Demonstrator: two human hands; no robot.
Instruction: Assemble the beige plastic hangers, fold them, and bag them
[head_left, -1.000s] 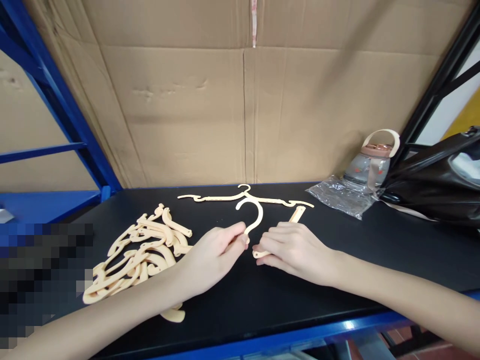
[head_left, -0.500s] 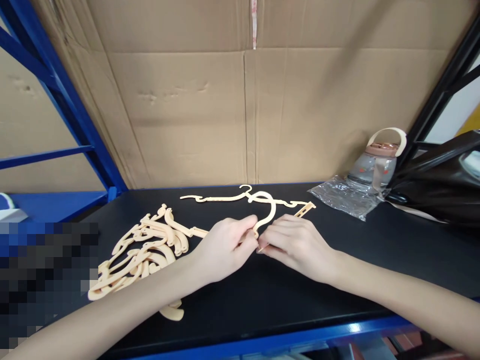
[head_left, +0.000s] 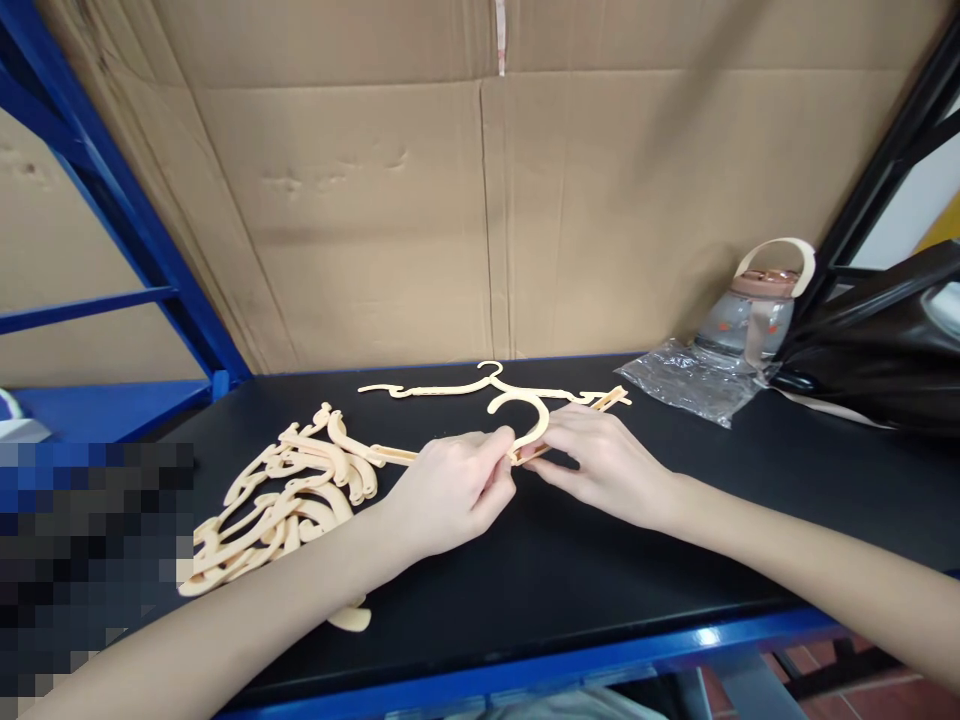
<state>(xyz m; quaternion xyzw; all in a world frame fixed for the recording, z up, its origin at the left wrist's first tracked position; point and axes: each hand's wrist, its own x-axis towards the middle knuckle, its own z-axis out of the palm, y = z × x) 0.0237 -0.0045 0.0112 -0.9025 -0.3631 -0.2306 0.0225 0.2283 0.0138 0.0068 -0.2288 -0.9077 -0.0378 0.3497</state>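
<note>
Between my two hands is a cream plastic clothes hanger (head_left: 537, 415), its hook curving up and to the left. My left hand (head_left: 454, 490) is closed around the part just below the hook, and one arm of the hanger sticks out to the left of it. With bent fingers my right hand (head_left: 600, 460) grips the other arm, whose slotted end shows beyond the knuckles. The joint at the middle is partly hidden by my fingertips. Behind my hands a second cream hanger (head_left: 450, 388) lies spread out on the black table (head_left: 600, 580).
A heap of loose cream hanger parts (head_left: 300, 500) lies at the left, partly under my left forearm. A clear plastic bag (head_left: 675, 380) and a water bottle (head_left: 750, 315) are at the back right, beside a black bag (head_left: 862, 350). Cardboard (head_left: 360, 220) closes off the back.
The right arm of the held hanger has tilted up, and its inner channel now shows. My right hand has risen slightly with it. The left hand keeps its grip by the hook.
</note>
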